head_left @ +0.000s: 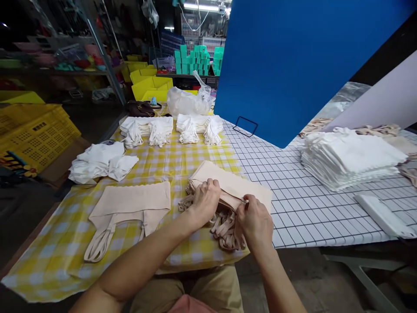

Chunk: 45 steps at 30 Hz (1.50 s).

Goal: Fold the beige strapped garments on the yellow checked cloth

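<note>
A stack of beige strappy tops (pixel 243 184) lies before me at the table's front, its straps (pixel 226 230) bunched and hanging toward me. My left hand (pixel 205 202) is closed on the near edge of the upper top, fingers curled over the fabric. With thumb and fingers pinched, my right hand (pixel 256 219) grips the same edge farther right, where a strap joins. The small part between its fingertips is hard to make out. To the left, another beige top (pixel 132 202) is spread flat with its straps toward me.
Folded white tops (pixel 146 126) lie in bundles at the back, and a loose white pile (pixel 99 161) sits left. A blue board (pixel 293 65) rises at the right. Beyond it are a white garment stack (pixel 355 156) and a long white object (pixel 384 215). A yellow crate (pixel 39 134) stands left.
</note>
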{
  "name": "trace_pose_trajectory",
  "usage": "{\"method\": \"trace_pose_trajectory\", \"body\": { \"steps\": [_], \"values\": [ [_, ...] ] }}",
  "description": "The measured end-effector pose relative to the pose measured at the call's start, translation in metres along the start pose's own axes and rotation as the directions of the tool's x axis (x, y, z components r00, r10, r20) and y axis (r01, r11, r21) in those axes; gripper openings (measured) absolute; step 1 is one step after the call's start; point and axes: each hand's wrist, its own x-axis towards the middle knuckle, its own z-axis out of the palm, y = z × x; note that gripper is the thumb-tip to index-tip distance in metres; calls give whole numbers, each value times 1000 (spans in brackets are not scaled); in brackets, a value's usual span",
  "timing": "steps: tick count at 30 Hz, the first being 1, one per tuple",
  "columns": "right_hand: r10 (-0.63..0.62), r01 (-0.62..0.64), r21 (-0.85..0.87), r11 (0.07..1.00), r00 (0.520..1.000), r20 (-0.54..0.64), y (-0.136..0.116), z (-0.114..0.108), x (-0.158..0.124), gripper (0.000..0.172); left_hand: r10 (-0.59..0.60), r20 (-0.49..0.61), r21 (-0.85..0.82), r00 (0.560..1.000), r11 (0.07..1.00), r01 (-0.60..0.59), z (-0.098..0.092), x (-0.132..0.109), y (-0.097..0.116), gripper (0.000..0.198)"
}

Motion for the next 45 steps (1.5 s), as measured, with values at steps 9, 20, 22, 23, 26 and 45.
{"method": "trace_pose_trajectory", "body": {
  "steps": [9,20,22,23,26,45],
  "values": [
    [-30,35,-74,997,997,66,4,-7,5,16,88,60,-400,994,915,-56,-16,19,-35,23],
    [-41,54,-124,991,993,109,3,-6,10,15,373,289,-601,882,788,-136,-33,60,-55,21],
    [-37,51,-105,993,991,127,8,-6,11,19,419,335,-629,844,767,-130,-31,67,-58,20],
    [-46,58,-87,995,989,139,11,-7,12,21,440,351,-641,826,756,-130,-29,71,-60,20],
    [-104,99,38,994,984,146,23,-9,18,23,472,392,-667,790,737,-110,-24,81,-63,21],
    [-173,-184,688,702,893,415,68,2,64,33,427,493,-694,758,719,45,-21,96,-59,23]
  ]
}}
